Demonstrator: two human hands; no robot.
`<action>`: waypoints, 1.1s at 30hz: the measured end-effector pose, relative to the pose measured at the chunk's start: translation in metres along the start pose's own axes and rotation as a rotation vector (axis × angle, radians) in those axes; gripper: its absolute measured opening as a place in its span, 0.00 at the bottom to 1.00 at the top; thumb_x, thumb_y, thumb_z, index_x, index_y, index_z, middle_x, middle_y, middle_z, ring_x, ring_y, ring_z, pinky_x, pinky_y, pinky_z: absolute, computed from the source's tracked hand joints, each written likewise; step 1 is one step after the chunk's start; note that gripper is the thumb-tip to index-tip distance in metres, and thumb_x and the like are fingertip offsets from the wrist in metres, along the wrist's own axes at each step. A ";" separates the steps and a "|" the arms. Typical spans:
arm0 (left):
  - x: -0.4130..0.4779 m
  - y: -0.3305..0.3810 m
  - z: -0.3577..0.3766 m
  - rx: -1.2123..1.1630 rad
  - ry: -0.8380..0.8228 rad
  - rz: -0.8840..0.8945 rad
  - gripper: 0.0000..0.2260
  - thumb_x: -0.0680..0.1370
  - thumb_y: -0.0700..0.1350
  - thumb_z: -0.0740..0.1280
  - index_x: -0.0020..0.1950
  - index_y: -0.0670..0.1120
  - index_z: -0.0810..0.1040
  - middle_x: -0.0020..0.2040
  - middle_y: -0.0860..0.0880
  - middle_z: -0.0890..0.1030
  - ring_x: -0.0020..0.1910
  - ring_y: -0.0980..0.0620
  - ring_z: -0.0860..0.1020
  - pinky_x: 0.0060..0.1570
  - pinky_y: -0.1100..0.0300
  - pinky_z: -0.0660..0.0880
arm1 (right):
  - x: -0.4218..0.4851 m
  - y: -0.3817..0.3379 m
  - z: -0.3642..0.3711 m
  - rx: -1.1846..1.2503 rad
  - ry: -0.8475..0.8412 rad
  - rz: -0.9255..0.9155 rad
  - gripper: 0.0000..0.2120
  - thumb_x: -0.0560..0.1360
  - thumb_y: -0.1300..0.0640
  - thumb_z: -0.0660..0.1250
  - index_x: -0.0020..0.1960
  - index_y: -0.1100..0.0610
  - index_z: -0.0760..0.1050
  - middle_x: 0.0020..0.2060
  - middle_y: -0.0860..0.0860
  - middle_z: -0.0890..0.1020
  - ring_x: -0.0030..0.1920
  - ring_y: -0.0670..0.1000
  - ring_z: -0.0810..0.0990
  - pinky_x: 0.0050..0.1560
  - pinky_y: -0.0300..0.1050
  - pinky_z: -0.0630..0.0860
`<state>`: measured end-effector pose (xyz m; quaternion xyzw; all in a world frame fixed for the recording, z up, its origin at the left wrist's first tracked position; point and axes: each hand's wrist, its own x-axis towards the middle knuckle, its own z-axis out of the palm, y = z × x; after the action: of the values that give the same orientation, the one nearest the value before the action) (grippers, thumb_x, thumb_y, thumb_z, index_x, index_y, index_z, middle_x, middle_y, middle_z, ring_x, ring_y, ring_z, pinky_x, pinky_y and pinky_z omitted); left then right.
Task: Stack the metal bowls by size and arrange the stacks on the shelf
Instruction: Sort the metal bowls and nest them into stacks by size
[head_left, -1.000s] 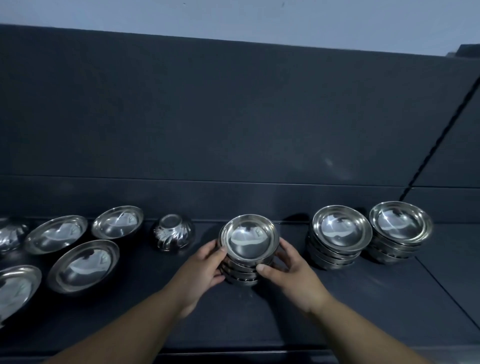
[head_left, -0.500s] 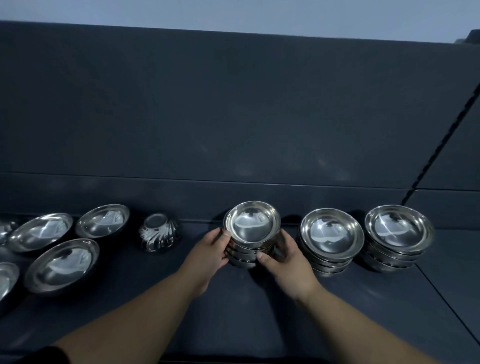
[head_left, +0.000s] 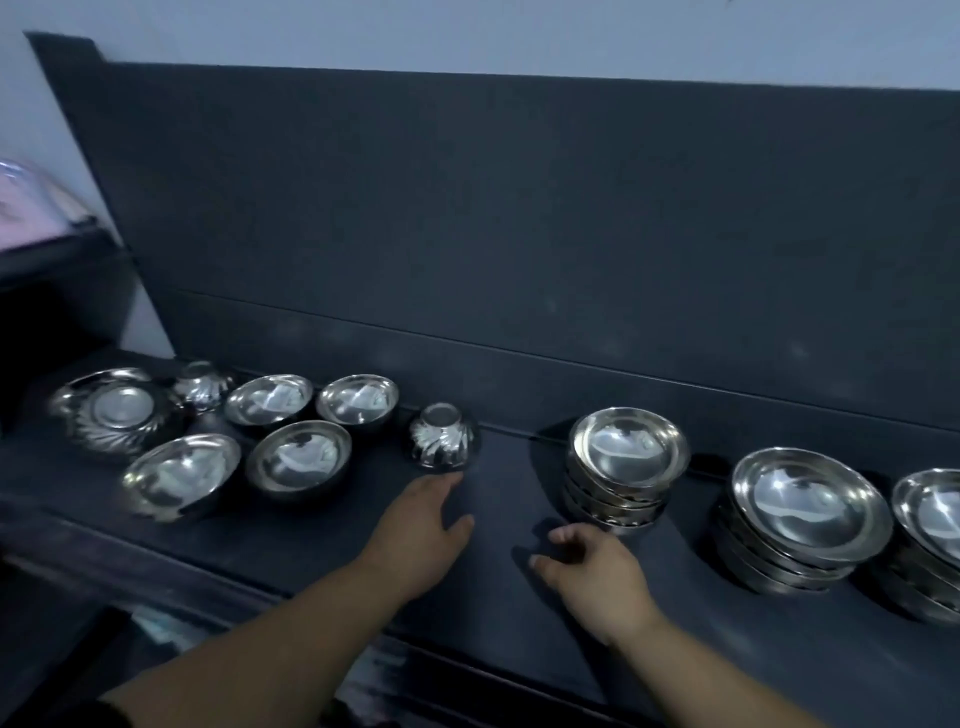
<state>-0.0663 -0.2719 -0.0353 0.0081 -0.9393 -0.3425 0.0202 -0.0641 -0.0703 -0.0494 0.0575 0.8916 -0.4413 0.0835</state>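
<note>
Metal bowls (head_left: 357, 401) sit all along the dark shelf (head_left: 322, 525), loose ones on the left, stacks on the right. Far left is a wide fluted dish (head_left: 122, 410), upside down, with swirl ribs round a flat base and a blurred left rim. Just behind its right edge is a small fluted bowl (head_left: 201, 385), also base up.

Next come four plain ones, mouth up, smooth shiny steel with rolled rims, set close two by two: back-left bowl (head_left: 269, 399), back-right bowl (head_left: 357, 401), front-left bowl (head_left: 182, 475), front-right bowl (head_left: 298, 460). The front-left one is smeared by blur.

Then, alone, an inverted fluted bowl (head_left: 442, 439), base up, its twisted ribs catching light. The left hand (head_left: 421, 525) is flat over the shelf just in front of it, fingers straight, thumb spread sideways, holding nothing. Its fingertips are at the bowl's near edge; touching or not, cannot tell. The right hand (head_left: 592, 566) is low over the shelf, fingers loosely curled, holding nothing. It is near the foot of the first stack (head_left: 628, 452) but apart from it.

That stack is small shallow bowls nested together, top one mouth up. To its right, apart, is the second stack (head_left: 808, 501), wider bowls with broad flat rims. The third stack (head_left: 930, 514) is just beside that and cut off by the frame edge. The bowl count per stack is not readable.

A matte dark back panel (head_left: 519, 234) stands behind everything, with pale wall (head_left: 467, 31) above. A pink blurred thing (head_left: 26, 208) at the left edge is unidentifiable. Whatever is under the shelf is too dark to make out.
</note>
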 end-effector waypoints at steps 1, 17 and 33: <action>-0.002 -0.007 -0.009 0.022 0.014 0.023 0.26 0.77 0.49 0.67 0.74 0.48 0.65 0.72 0.48 0.68 0.71 0.53 0.66 0.63 0.74 0.54 | 0.002 -0.009 0.008 0.007 -0.008 -0.012 0.15 0.68 0.50 0.77 0.51 0.50 0.77 0.47 0.47 0.81 0.48 0.46 0.78 0.48 0.34 0.68; 0.010 -0.196 -0.190 0.320 0.225 -0.030 0.28 0.72 0.55 0.63 0.69 0.44 0.73 0.68 0.44 0.73 0.67 0.44 0.72 0.68 0.53 0.67 | 0.028 -0.162 0.176 0.032 0.065 -0.019 0.25 0.68 0.48 0.76 0.62 0.53 0.75 0.55 0.49 0.81 0.56 0.50 0.80 0.56 0.40 0.73; 0.023 -0.235 -0.199 -0.034 -0.073 -0.263 0.10 0.76 0.40 0.63 0.56 0.49 0.74 0.51 0.48 0.81 0.49 0.48 0.79 0.52 0.54 0.77 | 0.036 -0.157 0.198 0.524 0.087 0.322 0.12 0.76 0.61 0.65 0.59 0.58 0.75 0.47 0.60 0.83 0.36 0.56 0.83 0.31 0.44 0.78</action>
<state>-0.0805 -0.5805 -0.0339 0.1186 -0.9242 -0.3583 -0.0590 -0.1072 -0.3223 -0.0524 0.2365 0.7295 -0.6345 0.0965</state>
